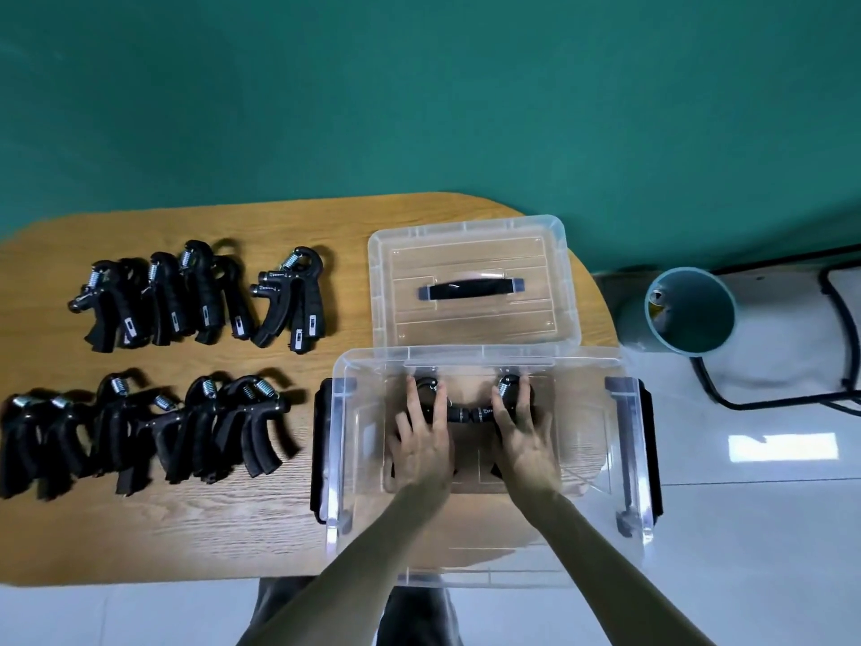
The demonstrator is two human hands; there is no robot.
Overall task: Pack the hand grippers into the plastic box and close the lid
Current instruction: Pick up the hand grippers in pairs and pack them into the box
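Note:
A clear plastic box (624, 459) with black side latches stands open at the table's near right. Both my hands reach down into it. My left hand (421, 440) lies with straight fingers on a black hand gripper (431, 389) on the box floor. My right hand (524, 435) lies the same way on a second hand gripper (510, 387) beside it; the two grippers' knobs meet in the middle. The clear lid (470, 235) with a black handle lies flat on the table behind the box.
Two rows of several black hand grippers lie on the wooden table (209, 529) to the left: a far row (200, 296) and a near row (140, 426). A teal bin (689, 314) and a black-framed chair (815, 366) stand on the floor at right.

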